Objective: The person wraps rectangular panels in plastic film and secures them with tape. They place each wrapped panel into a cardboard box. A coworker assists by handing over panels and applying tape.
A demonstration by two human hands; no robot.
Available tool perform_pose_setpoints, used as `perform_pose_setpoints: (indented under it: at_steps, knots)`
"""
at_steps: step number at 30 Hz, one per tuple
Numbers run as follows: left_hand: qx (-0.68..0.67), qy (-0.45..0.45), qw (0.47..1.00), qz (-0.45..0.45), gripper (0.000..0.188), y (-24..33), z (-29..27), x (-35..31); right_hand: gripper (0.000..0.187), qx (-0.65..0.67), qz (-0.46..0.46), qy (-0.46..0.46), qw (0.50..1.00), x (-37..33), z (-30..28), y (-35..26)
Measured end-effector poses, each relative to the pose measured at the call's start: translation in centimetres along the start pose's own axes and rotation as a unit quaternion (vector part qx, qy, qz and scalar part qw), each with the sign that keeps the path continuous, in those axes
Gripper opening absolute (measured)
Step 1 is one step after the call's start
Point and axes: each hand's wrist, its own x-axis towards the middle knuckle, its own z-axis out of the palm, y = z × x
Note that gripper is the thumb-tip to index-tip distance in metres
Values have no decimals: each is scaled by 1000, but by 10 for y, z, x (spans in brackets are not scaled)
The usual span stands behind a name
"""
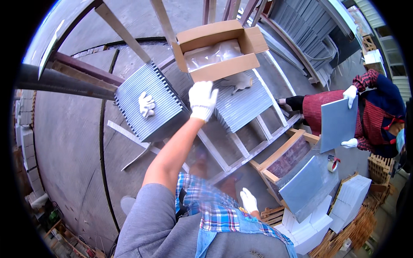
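Looks like they're working at the cardboard box [226, 72] at twelve o'clock, left hand [203, 101] half-curled by it (can't tell if gripping), right hand [248, 200] hanging loosely open at five, probably needing a firm grip next.

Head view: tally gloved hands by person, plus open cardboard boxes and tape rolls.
Wearer's gloved hands, left hand and right hand: 2
Co-worker's gloved hands: 2
Open cardboard box: 1
Tape roll: 1
Total: 6

head-worn fisheye, left of a pair, facing steeply down, wearer's torso [165, 232] close below, concrete floor [71, 137] farther off
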Motion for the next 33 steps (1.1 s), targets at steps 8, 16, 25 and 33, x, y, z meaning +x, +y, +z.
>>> perform_pose_setpoints:
  at_steps: [8,16,25,33]
  knots:
    - [191,-352,910,-102,52,-63,57,102,56,1,144,-24,989,-20,14,17]
    - [125,-256,955,-84,24,-71,75,81,52,43,138,-13,989,-10,-7,-33]
    - [51,-326,927,-176,35,-6,66,53,47,66,98,-17,993,20,-2,-29]
    - [108,-409,890,-170,36,-70,100,139,45,108,118,-15,987,31,0,-40]
